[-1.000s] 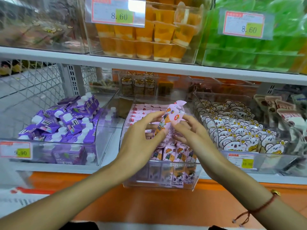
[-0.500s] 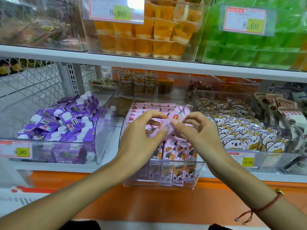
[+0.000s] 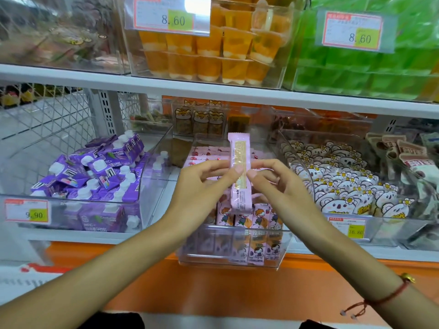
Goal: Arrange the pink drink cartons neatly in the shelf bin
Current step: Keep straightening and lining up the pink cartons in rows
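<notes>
One pink drink carton (image 3: pixel 239 172) is being pinched upright by the left hand (image 3: pixel 202 188) and right hand (image 3: pixel 280 186) above the clear shelf bin (image 3: pixel 228 260). Most cartons are already sitting in rows; this one is waiting.

Held upright over the clear shelf bin (image 3: pixel 282 252): one pink drink carton (image 3: pixel 239 173), narrow side with the straw facing out. Pinched from both sides by the left hand (image 3: pixel 202 186) and the right hand (image 3: pixel 280 186). Below, more pink cartons (image 3: pixel 249 218) standing at the bin's front edge. Purple cartons (image 3: pixel 95 172) in the bin beside, at left.
</notes>
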Motion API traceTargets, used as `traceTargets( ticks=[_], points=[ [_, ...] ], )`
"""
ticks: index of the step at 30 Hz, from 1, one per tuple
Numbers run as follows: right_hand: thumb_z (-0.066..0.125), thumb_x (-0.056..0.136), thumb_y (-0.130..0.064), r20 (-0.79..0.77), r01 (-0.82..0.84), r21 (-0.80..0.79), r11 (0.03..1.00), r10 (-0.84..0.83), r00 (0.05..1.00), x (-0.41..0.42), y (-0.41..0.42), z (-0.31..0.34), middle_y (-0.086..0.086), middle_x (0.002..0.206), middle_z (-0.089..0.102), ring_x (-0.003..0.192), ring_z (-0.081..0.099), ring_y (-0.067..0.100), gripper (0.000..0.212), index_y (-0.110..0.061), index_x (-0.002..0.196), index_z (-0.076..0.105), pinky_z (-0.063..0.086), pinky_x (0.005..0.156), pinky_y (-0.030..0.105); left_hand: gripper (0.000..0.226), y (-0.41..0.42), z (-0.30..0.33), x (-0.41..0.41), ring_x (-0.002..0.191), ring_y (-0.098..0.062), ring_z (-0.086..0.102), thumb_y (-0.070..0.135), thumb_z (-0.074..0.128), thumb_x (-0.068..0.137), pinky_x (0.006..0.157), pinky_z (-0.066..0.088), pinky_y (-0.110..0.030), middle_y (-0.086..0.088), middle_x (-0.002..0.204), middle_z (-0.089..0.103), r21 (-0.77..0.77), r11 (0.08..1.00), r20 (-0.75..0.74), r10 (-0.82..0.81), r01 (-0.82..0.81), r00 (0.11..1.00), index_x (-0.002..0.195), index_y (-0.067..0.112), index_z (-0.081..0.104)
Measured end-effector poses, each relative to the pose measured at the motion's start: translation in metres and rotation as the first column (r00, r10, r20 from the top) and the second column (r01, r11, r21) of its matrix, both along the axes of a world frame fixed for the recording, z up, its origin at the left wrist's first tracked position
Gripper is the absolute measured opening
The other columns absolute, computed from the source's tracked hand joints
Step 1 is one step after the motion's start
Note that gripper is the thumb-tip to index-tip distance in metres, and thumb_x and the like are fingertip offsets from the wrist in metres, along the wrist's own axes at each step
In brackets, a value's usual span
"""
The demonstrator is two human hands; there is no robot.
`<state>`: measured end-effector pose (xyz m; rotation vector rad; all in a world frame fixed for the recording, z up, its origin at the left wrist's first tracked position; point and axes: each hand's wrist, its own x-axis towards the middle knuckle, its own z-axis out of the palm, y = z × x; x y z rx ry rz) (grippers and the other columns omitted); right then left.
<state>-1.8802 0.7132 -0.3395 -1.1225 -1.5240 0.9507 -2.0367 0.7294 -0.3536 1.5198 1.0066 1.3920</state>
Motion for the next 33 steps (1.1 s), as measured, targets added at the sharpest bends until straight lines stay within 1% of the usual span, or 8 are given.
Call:
traceTargets(
  ticks=[5,7,9,12,19,24,28,33],
  points=[
    [0.058,0.092,-0.025,-0.020,0.021,-0.032,0.999,-0.022,1.000,-0.002,0.001,0.001,0.021,0.089,0.066,0.060,0.061,0.006,0.024,-0.014,0.113,0.058,0.051,0.057,0.016,0.017,-0.003,0.002,0.002,0.077,0.005,0.069,0.036,0.067,0.085,0.055,0.052,-0.013,0.014,0.082,0.075,-0.270,0.952,0.144,-0.110,0.146,0.983,0.091,0.022,0.074],
    [0.058,0.092,-0.025,-0.016,0.014,-0.037,0.999,-0.015,1.000,-0.001,0.002,0.000,0.011,0.080,0.066,0.057,0.060,0.004,0.026,-0.016,0.116,0.057,0.052,0.058,0.017,0.015,-0.002,0.002,0.002,0.077,0.006,0.069,0.037,0.068,0.084,0.056,0.052,-0.013,0.016,0.081,0.075,-0.275,0.951,0.138,-0.108,0.143,0.984,0.090,0.024,0.074],
    [0.058,0.092,-0.026,0.028,-0.015,-0.040,0.999,0.016,0.999,0.002,0.003,-0.002,-0.006,0.075,0.065,0.064,0.064,0.008,0.030,-0.023,0.122,0.054,0.055,0.068,0.023,0.012,-0.001,0.002,0.000,0.077,0.005,0.069,0.037,0.068,0.083,0.059,0.053,-0.012,0.017,0.085,0.075,-0.242,0.962,0.107,-0.107,0.130,0.989,0.093,0.030,0.071],
    [0.064,0.089,-0.015,0.094,-0.077,-0.009,0.997,0.077,0.993,0.007,0.003,-0.004,-0.011,0.102,0.064,0.087,0.066,0.006,0.043,-0.036,0.124,0.049,0.054,0.077,0.020,0.022,0.002,0.002,-0.004,0.095,0.004,0.067,0.029,0.069,0.084,0.080,0.054,-0.015,0.020,0.102,0.072,-0.108,0.987,0.021,-0.116,0.118,0.993,0.104,0.037,0.065],
    [0.067,0.087,-0.008,0.166,-0.031,0.213,0.976,-0.005,0.986,0.007,0.003,-0.006,-0.003,0.116,0.061,0.105,0.059,0.008,0.037,-0.018,0.121,0.056,0.053,0.081,0.021,0.037,0.002,0.002,-0.002,0.115,0.001,0.058,0.009,0.064,0.088,0.100,0.044,-0.016,0.013,0.121,0.064,0.074,0.975,-0.059,-0.208,0.212,0.976,0.120,0.027,0.057],
    [0.070,0.084,-0.012,0.219,0.040,0.325,0.945,-0.117,0.969,0.007,0.004,-0.006,-0.012,0.106,0.063,0.098,0.059,0.006,0.037,-0.027,0.117,0.061,0.051,0.075,0.023,0.027,0.001,0.003,-0.003,0.100,0.003,0.064,0.020,0.064,0.089,0.089,0.052,-0.018,0.020,0.107,0.068,0.109,0.991,-0.091,-0.065,0.075,0.994,0.111,0.036,0.062],
    [0.072,0.080,-0.010,0.355,0.134,0.512,0.848,-0.351,0.867,0.013,0.005,-0.006,-0.013,0.096,0.055,0.087,0.052,0.004,0.046,-0.032,0.119,0.063,0.042,0.069,0.011,0.029,-0.001,0.009,-0.004,0.082,-0.006,0.071,0.043,0.069,0.078,0.071,0.060,-0.027,0.009,0.093,0.073,-0.095,0.994,0.044,-0.056,0.060,0.997,0.104,0.032,0.065],
    [0.074,0.077,-0.010,0.503,0.010,0.580,0.814,-0.368,0.782,0.010,0.003,-0.006,-0.007,0.101,0.056,0.091,0.048,0.010,0.049,-0.030,0.120,0.063,0.034,0.074,0.004,0.031,-0.004,0.011,-0.003,0.067,-0.004,0.066,0.053,0.064,0.080,0.066,0.061,-0.030,0.010,0.073,0.071,-0.195,0.978,0.060,-0.063,0.074,0.996,0.092,0.024,0.071]
  ],
)
